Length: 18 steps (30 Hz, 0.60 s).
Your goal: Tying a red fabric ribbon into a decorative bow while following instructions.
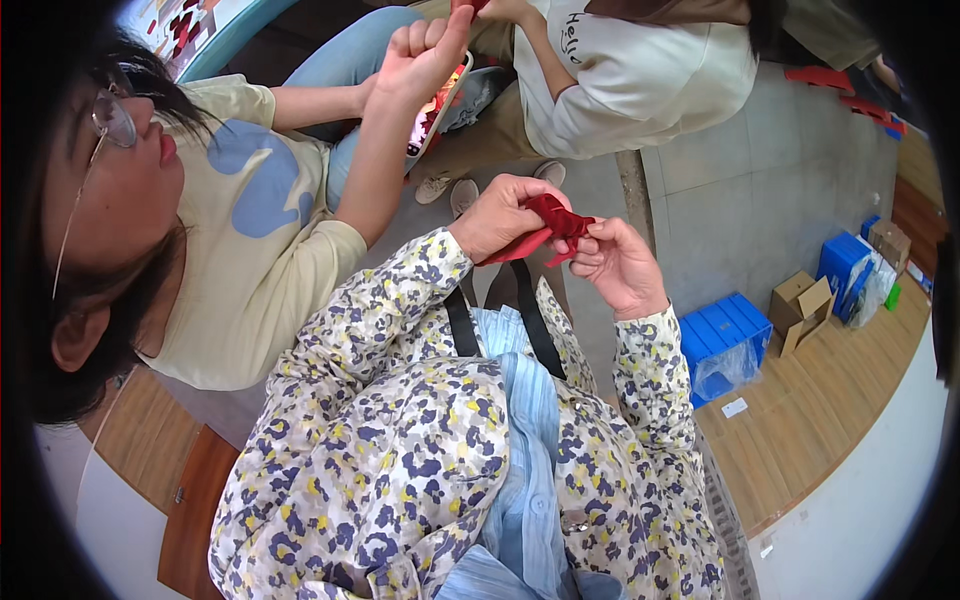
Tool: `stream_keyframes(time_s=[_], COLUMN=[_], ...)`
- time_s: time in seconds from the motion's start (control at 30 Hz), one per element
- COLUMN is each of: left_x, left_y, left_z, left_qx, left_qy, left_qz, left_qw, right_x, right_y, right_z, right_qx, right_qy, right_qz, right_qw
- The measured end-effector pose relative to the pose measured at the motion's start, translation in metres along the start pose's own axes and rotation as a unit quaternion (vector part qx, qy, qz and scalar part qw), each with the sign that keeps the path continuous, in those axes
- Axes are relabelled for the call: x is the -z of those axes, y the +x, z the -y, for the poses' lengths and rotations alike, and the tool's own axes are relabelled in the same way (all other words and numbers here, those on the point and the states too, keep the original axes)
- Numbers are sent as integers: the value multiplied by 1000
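Neighbour in a cream shirt at your left holds a phone | your left hand pinches the red fabric piece | fabric sits between both hands, at chest height above the floor | your right hand grips its right end | blue crates lie on the floor, right.

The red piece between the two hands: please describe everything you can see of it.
The red piece looks like soft, thin fabric or felt, folded and bunched, with a flat strip running down-left under the left hand. Both hands hold it in front of the chest; the right hand pinches its right end with the fingers. Its full shape is hidden.
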<state>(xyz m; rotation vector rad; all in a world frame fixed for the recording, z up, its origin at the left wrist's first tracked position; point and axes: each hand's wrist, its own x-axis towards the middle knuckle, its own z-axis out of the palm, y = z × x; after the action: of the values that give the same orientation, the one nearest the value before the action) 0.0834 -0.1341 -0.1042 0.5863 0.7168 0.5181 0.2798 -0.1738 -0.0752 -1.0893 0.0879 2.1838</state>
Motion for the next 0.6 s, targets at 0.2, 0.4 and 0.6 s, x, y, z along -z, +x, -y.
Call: stream_keyframes(time_s=[0.2,0.4,0.6], left_x=[10,-9,-6], left_y=[-15,-22,-11], left_z=[2,1,2], left_qx=[14,-13,-35], left_qy=[-69,-132,-145], left_qz=[-58,-196,-180], left_qw=[996,972,972], right_x=[-37,-57,-61], right_y=[-6,-1,10], right_z=[-23,-73,-66], right_qx=[215,246,169], right_qy=[-245,-415,-90], right_qz=[-220,-203,-130], right_qw=[919,852,973])
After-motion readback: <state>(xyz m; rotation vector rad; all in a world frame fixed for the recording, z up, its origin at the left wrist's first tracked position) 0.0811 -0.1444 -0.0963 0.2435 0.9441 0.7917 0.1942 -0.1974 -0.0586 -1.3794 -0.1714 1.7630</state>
